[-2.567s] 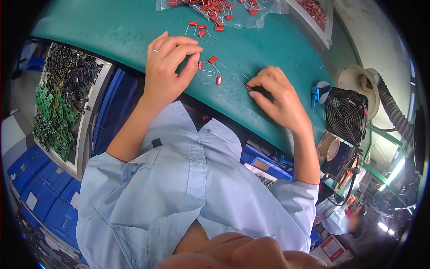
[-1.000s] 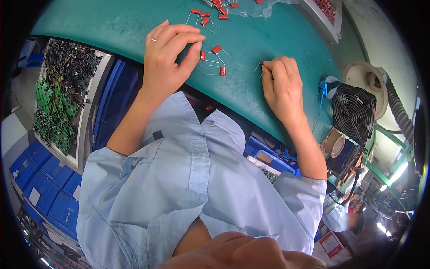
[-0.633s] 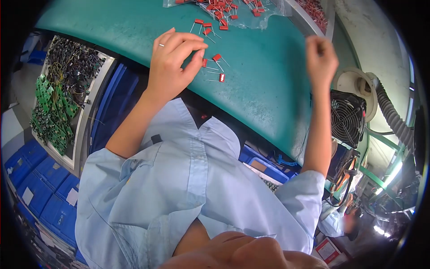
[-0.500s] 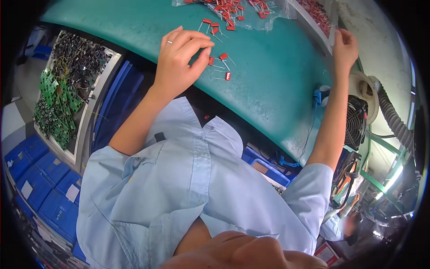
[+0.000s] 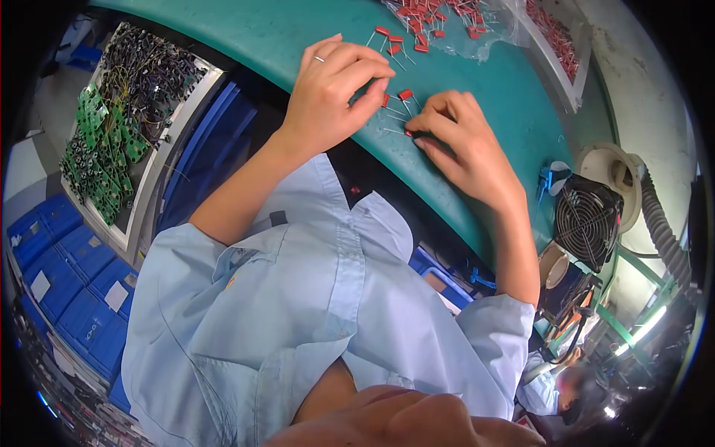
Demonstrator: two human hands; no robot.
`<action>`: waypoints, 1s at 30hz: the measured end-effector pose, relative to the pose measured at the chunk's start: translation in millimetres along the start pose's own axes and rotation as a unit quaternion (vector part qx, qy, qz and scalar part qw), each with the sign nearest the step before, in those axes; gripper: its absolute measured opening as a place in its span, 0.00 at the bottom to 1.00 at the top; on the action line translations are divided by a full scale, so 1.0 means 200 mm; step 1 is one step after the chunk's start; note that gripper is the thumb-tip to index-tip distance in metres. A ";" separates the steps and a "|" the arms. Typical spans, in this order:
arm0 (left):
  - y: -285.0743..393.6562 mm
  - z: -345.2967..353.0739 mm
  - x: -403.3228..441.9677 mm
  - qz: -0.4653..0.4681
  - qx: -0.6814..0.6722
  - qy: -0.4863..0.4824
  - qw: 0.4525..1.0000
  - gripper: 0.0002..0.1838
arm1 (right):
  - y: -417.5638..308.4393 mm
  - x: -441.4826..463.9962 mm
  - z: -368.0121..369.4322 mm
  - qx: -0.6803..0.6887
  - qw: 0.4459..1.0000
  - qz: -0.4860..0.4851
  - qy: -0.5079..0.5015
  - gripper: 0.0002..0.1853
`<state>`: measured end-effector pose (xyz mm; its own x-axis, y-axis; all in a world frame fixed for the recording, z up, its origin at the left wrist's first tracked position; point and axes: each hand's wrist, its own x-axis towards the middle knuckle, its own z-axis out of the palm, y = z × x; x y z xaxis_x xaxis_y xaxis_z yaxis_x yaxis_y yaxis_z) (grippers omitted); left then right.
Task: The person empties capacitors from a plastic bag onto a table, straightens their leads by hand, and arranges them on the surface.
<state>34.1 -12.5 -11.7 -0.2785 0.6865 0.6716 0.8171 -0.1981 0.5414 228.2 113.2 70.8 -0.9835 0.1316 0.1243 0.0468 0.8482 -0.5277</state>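
Three small, glossy red, block-shaped components (image 5: 405, 94) with thin silvery wire leads lie between the two hands on the green bench mat (image 5: 488, 86). The right hand (image 5: 458, 141) has its thumb and forefinger at the nearest component, whose leads point leftward; the fingertips cover part of its body, so I cannot tell whether it is pinched. The left hand (image 5: 335, 93) is loosely curled, thumb and fingers slightly apart, clasping nothing that shows, just beside another component. Four similar red pieces (image 5: 421, 48) lie farther forward, near a clear plastic bag (image 5: 488, 46) of many more. White paper labels (image 5: 117, 295) on the blue plastic crates (image 5: 97, 335) and a pale marking on one crate are too small to read. The bag and the metal-framed tray (image 5: 572, 100) of red parts are cut off at the top.
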 end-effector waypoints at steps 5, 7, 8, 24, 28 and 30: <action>0.00 0.00 0.00 -0.003 0.006 -0.001 1.000 0.06 | 0.02 0.03 0.02 -0.011 1.000 -0.011 -0.012 0.09; 0.00 0.00 0.00 -0.009 0.007 -0.004 1.000 0.06 | 0.03 0.02 0.00 -0.018 0.999 -0.018 0.019 0.07; 0.00 0.00 0.00 -0.007 0.006 -0.005 1.000 0.06 | 0.03 0.01 0.00 -0.021 0.999 -0.022 0.035 0.06; -0.01 0.02 0.00 0.001 0.018 -0.007 1.000 0.04 | 0.22 -0.18 -0.01 -0.084 0.966 0.174 0.173 0.03; -0.01 0.03 0.00 0.002 0.023 -0.008 1.000 0.04 | 0.21 -0.16 0.01 -0.149 0.963 0.133 0.179 0.03; -0.01 0.03 0.00 0.001 0.023 -0.007 1.000 0.04 | 0.20 -0.15 0.02 -0.165 0.961 0.127 0.182 0.04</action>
<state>36.4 -7.1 -15.3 -0.2705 0.6964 0.6647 0.8397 -0.1670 0.5167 259.7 141.5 43.1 -0.8096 0.4751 0.3446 0.3887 0.8740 -0.2916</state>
